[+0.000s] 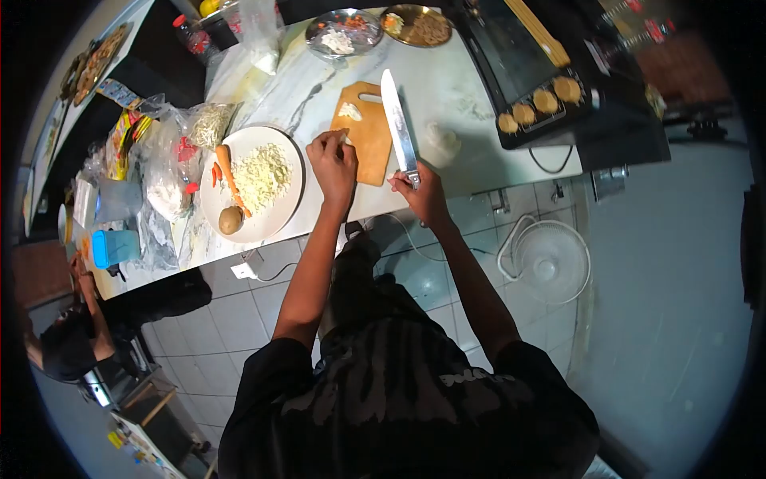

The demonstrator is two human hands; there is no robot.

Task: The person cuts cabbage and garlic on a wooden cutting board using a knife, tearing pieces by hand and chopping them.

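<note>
My right hand (423, 194) grips a large kitchen knife (399, 120) by its handle, with the broad blade pointing up and away from me at the right edge of a wooden cutting board (371, 152). Over the board's left edge is my left hand (333, 166), its fingers pinched together; a small pale bit shows at the fingertips, too small to name. A few whitish chopped pieces (349, 111) lie near the board's slotted end. Just left of that hand stands a white plate (275, 222) bearing shredded pale vegetable (263, 177), a carrot (227, 172), red chillies (215, 173) and a potato (230, 219).
Two metal plates, one with chopped white and red food (339, 40), one with brown food (431, 29), sit at the back. A black stove (519, 56) with round patties (545, 100) is right. Plastic bags (169, 172) crowd the left. Another person (76, 343) is far left.
</note>
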